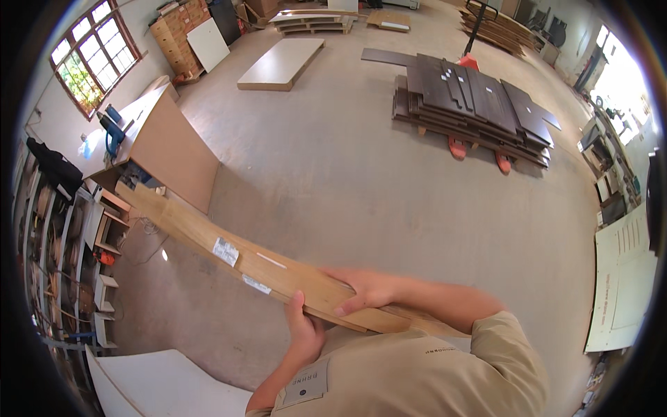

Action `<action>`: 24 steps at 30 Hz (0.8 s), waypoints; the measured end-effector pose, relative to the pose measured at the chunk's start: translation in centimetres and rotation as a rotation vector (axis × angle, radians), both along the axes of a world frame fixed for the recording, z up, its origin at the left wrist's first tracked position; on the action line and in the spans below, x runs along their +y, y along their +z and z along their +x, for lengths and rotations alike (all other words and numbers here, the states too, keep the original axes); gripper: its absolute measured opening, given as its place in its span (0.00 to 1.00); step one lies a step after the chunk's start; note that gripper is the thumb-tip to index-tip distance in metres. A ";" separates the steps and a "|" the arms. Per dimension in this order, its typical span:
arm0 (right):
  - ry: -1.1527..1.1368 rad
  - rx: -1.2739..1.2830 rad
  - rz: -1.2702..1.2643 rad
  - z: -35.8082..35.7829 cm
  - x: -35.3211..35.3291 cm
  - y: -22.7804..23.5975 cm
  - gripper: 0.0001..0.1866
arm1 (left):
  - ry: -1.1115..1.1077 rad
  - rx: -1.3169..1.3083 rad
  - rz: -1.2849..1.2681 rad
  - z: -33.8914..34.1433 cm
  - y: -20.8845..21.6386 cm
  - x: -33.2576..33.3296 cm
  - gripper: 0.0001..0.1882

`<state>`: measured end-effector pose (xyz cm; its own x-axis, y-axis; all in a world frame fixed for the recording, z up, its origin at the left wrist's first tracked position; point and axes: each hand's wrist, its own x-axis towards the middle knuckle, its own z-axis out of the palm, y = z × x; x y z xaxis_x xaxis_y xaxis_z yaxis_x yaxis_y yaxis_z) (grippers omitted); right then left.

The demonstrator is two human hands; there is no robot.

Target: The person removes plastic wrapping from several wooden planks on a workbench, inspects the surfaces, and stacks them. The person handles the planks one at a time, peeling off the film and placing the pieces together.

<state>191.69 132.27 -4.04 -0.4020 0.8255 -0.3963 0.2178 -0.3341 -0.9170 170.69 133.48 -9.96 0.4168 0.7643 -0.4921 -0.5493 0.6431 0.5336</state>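
Observation:
Several long, light-brown wooden boards [194,231] lie stacked together across the front of my body, pointing away to the far left. White paper labels [226,251] are stuck on them. My left hand [305,326] grips their near edge from below, its thumb up against the side. Over the far edge, my right hand [365,288] is wrapped with its thumb on the top face; its other fingers are blurred and partly hidden. The boards' near end reaches under my right forearm, close to my shirt.
A workbench [174,149] with a blue power tool [111,132] stands at the left, beside shelving [55,257] full of offcuts. Dark panels [458,97] are piled on a red pallet jack [504,162] at the far right. A white panel [281,62] lies on the floor ahead.

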 end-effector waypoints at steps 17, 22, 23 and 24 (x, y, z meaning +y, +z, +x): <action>-0.020 -0.148 0.004 28.7 45.3 -6.6 0.60 | -0.142 0.050 0.012 29.1 -5.7 46.7 0.39; -0.082 -0.146 -0.013 38.6 56.4 -10.9 0.58 | -0.157 0.043 -0.005 39.2 -8.6 58.5 0.40; -0.072 -0.176 -0.007 40.8 59.0 -11.4 0.58 | -0.158 0.024 0.006 41.5 -9.3 61.1 0.39; -0.061 -0.207 -0.001 43.0 61.7 -12.0 0.58 | -0.158 0.005 0.016 43.8 -9.9 63.7 0.39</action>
